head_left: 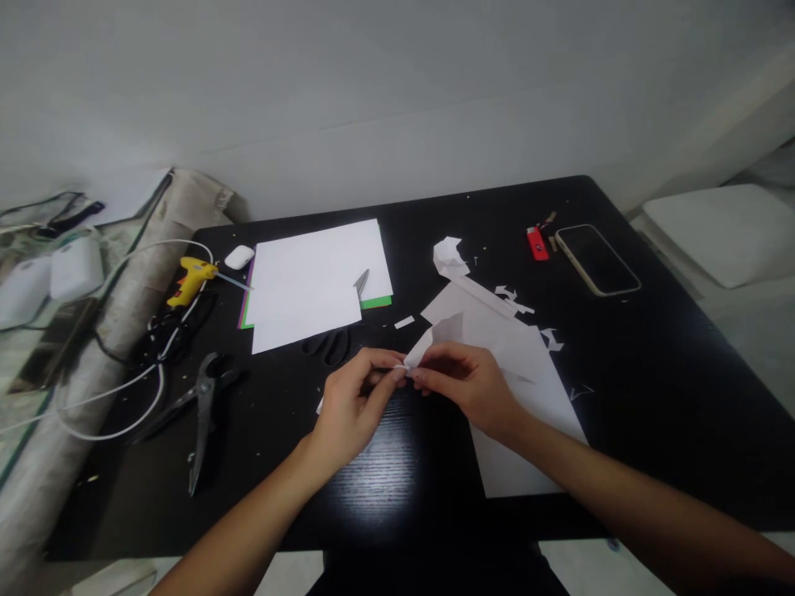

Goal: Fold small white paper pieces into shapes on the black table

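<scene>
A small folded piece of white paper (420, 348) is held between both hands over the near middle of the black table. My left hand (357, 397) pinches its lower end between thumb and fingertips. From the other side, my right hand (469, 385) pinches the same piece close to the left fingertips. Under and beyond the right hand lies a larger white sheet (527, 447). Just past the left hand are the black handles of scissors (336, 347), partly covered by paper. The exact fold between the fingertips is hidden.
A stack of white paper (310, 273) with coloured sheets beneath lies at back left. Left of it are a yellow glue gun (190, 281), cables and a plier-like tool (204, 397). Crumpled paper (450, 257), scraps, a red lighter (537, 244) and a phone (597, 261) lie to the right.
</scene>
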Demonstrator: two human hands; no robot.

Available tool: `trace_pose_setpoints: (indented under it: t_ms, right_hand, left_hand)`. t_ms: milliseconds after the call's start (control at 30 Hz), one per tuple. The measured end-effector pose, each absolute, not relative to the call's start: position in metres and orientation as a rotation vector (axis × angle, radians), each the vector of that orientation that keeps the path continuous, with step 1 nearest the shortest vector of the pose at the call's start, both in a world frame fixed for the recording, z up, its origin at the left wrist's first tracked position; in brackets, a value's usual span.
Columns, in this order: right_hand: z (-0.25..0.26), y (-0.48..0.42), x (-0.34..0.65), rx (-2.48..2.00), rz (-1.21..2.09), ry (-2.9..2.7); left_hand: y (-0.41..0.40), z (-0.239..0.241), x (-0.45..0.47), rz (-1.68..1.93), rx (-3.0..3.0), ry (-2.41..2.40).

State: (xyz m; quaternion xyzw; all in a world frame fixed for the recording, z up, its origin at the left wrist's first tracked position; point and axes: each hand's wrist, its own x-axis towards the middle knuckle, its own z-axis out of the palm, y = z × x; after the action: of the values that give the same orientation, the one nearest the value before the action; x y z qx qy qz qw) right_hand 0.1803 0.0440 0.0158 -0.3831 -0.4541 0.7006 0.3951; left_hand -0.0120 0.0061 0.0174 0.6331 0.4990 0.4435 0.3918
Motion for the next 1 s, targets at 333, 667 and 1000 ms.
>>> trace_pose_setpoints:
  t_ms: [333,667,1000]
  right_hand:
    - [0.016,0.037,0.177,-1.005,1.625,-1.132]
    - [0.014,0.032,0.177,-1.063,1.500,-1.254]
    - [0.012,0.034,0.177,-1.097,1.505,-1.203]
  left_hand:
    - [0.006,0.015,-0.011,1.085,1.505,1.287]
    - [0.004,0.021,-0.012,1.170,1.940,1.364]
    - [0.006,0.019,-0.011,1.130,1.826,1.319]
